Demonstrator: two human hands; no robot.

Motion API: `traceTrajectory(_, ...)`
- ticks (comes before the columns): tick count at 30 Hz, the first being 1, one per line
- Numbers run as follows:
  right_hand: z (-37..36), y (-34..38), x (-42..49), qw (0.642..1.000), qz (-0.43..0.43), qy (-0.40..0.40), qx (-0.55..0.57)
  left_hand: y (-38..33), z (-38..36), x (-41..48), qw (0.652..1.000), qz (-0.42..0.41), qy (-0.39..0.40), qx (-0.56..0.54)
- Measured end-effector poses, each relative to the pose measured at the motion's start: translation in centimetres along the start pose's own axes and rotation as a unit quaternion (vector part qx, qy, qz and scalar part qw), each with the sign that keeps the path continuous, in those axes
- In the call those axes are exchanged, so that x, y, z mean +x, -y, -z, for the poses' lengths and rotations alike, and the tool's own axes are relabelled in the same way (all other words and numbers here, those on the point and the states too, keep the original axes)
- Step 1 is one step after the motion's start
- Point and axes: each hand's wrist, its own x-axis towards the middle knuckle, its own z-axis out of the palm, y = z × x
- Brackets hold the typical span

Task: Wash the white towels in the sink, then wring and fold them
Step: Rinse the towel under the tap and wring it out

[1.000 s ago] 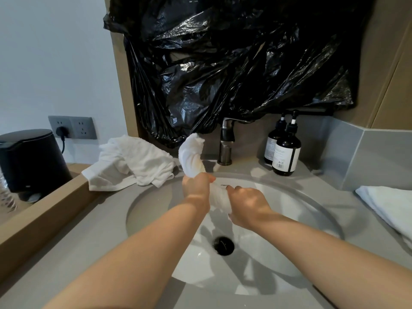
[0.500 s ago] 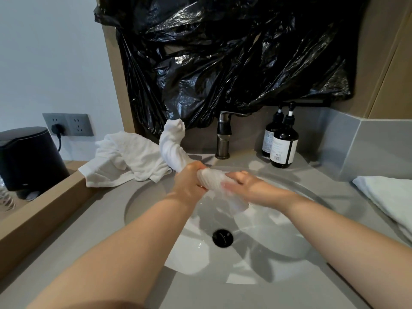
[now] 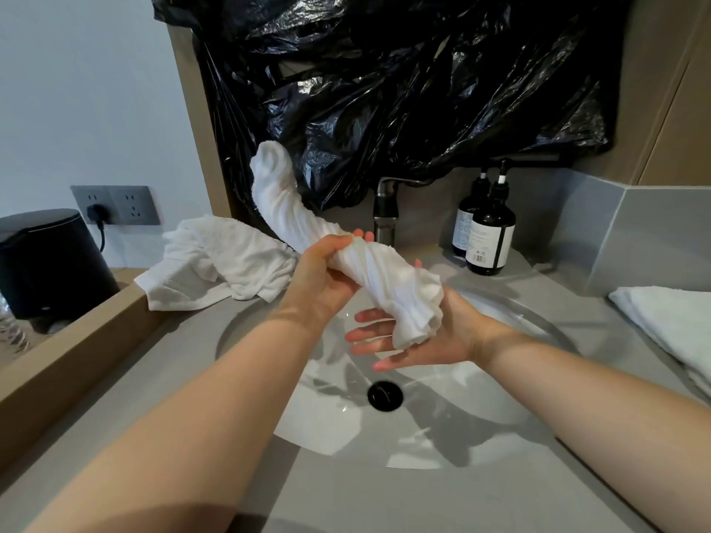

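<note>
- Twisted white towel (image 3: 369,263): wrung into a rope-like spiral and held in the air above the sink (image 3: 519,413). Its upper end rises to the left in front of the black plastic sheet (image 3: 404,90); its lower end flares out over the basin.
- Left hand (image 3: 323,278): fingers curled round the middle of the twisted towel, gripping it firmly.
- Right hand (image 3: 431,340): palm up beneath the flared lower end, which rests on it. The fingers (image 3: 369,332) are straight and spread, not closed round the cloth.
- Sink: white basin set in a grey counter (image 3: 384,502), with a black drain (image 3: 385,395) directly below the hands and a dark faucet (image 3: 384,213) behind them.
- Crumpled white towel (image 3: 223,259): lies in a heap on the counter, left of the basin.
- Folded white towel (image 3: 669,321): lies flat on the counter at the right edge.
- 2 dark pump bottles (image 3: 488,232): stand upright, side by side, to the right of the faucet.
- Wall socket (image 3: 115,205): 1 plug inserted; a black cylindrical appliance (image 3: 46,263) stands below it at far left.
</note>
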Motion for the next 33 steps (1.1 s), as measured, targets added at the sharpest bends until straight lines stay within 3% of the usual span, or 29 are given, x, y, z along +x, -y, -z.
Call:
traceTrajectory(4, -0.2, 0.4, -0.1, 0.995, 0.015, 0.097, 0.011, -0.2, 0.4, -0.2, 0.999, -0.012, 0.027, 0.026)
traceTrajectory(9, 0.3, 0.4, 0.2, 0.987, 0.07, 0.141, -0.033, -0.6, 0.8, -0.1, 0.997, -0.015, 0.031, 0.066)
traceTrajectory(12, -0.2, 0.5, 0.2, 0.985, 0.052, 0.125, -0.105, -0.6, 1.0, 0.1, 0.995, -0.013, 0.005, 0.102)
traceTrajectory(15, -2.2, 0.2, 0.2, 0.966, 0.058, 0.008, -0.253, -0.3, 1.3, 0.6, 0.988, -0.014, -0.025, 0.15)
traceTrajectory(19, -4.7, -0.9, 1.3, 0.886, 0.08, -0.236, -0.39, 0.5, 1.1, 1.2, 0.978, -0.024, -0.093, 0.188)
traceTrajectory(21, -4.9, -1.6, 2.1, 0.854, 0.098, -0.303, -0.411, 1.0, 0.8, 1.4, 0.969, -0.024, -0.121, 0.212)
traceTrajectory(26, -4.0, -2.6, 2.9, 0.781, 0.132, -0.36, -0.493, 2.1, 0.4, 1.8, 0.954, -0.023, -0.174, 0.244)
traceTrajectory(29, -3.7, -3.1, 2.9, 0.73, 0.133, -0.366, -0.562, 2.3, 0.6, 1.8, 0.928, -0.013, -0.23, 0.294)
traceTrajectory(33, -2.9, -3.4, 3.0, 0.641, 0.121, -0.358, -0.668, 2.8, 0.9, 1.6, 0.901, 0.007, -0.252, 0.353)
